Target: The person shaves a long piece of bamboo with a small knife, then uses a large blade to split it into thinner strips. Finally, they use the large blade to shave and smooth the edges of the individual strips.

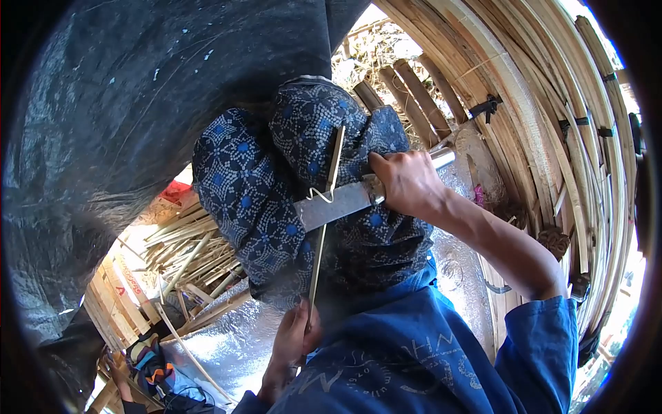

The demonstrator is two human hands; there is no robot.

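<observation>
My right hand is wrapped round the handle of a broad knife, and the handle's shiny metal end sticks out past the fist. The flat, squared blade points left and lies across a thin bamboo strip. A pale curled shaving stands at the blade's edge. Low on the left, my left hand grips the near end of the strip, partly in shadow. The strip's far end rests over my knees, which are covered by dark blue patterned cloth.
Long bamboo strips curve along the right side, tied with dark bands. A black plastic sheet hangs at upper left. Split bamboo pieces lie in a pile at left. Another person's arm shows at lower left, beside a silvery mat.
</observation>
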